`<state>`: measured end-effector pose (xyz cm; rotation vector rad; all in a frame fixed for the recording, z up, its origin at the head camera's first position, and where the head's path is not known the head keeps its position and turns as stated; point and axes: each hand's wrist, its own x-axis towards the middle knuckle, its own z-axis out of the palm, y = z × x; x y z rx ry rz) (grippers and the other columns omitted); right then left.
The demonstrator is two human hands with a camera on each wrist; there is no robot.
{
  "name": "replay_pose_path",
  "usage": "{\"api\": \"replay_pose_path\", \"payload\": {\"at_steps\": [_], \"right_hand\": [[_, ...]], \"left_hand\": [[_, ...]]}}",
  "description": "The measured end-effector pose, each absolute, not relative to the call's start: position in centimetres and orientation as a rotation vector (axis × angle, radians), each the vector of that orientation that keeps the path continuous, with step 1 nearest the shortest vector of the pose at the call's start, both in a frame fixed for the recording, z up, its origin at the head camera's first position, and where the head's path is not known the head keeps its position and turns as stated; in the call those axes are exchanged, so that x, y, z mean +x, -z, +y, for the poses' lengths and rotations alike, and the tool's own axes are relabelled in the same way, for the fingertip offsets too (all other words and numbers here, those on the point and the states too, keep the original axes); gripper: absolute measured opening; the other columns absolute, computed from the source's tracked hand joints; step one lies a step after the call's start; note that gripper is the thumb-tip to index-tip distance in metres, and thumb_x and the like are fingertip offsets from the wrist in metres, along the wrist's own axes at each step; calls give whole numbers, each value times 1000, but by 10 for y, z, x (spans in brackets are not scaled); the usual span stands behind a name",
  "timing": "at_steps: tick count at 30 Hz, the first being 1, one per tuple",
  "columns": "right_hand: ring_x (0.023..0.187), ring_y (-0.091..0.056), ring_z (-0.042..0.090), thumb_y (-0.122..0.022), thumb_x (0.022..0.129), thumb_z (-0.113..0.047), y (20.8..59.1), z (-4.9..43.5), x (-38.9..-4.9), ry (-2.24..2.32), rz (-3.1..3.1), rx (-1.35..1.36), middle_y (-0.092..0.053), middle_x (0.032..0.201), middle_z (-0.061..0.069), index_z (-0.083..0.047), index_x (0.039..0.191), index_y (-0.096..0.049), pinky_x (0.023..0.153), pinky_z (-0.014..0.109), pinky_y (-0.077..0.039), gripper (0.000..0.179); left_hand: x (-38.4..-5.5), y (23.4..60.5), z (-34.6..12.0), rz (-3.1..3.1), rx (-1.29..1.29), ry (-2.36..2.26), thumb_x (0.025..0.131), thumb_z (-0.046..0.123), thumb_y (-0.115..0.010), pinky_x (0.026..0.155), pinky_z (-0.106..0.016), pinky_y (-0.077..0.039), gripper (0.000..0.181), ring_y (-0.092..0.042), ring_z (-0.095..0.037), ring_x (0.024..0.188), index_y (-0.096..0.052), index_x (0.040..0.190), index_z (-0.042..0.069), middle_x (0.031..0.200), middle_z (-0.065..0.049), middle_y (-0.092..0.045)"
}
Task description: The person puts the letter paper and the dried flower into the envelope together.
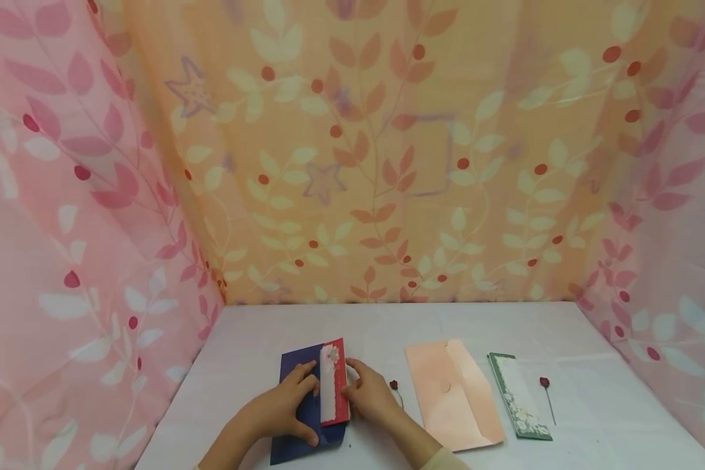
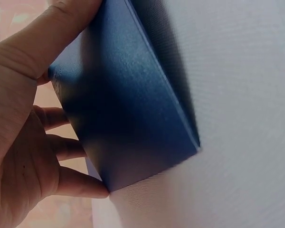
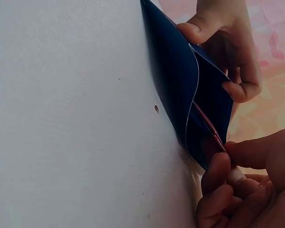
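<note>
Leaf-print cloth (image 1: 376, 196) behind, beside white table (image 1: 247, 333); left hand (image 1: 282, 406) gripping blue envelope (image 1: 310, 410), right hand (image 1: 374, 395) pinching red card (image 1: 332, 385).

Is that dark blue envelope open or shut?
Open: in the right wrist view, the dark blue paper envelope gapes, a red-and-white card edge-on between its parted layers.

At the head view's lower centre, we saw the right hand (image 1: 378, 397) part-hide a rose (image 1: 394, 385), the left arm (image 1: 229, 436) cropped below.
</note>
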<state>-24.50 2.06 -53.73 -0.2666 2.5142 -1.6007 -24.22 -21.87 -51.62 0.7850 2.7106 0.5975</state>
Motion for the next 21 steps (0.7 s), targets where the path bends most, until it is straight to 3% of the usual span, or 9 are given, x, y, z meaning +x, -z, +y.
{"api": "replay_pose_path", "payload": {"at_steps": [21], "right_hand": [[39,-58,14,-76,88,-12,539,4,-238,1633,2399,-316,-68,69,5,-5,149,-45,40,27,-46,69]], "left_hand": [[-240,517,-222,2734,858,-620,64,74,-81,103,-68,-43,73,-26,-58,147,-49,113,31,165,-17,-27]]}}
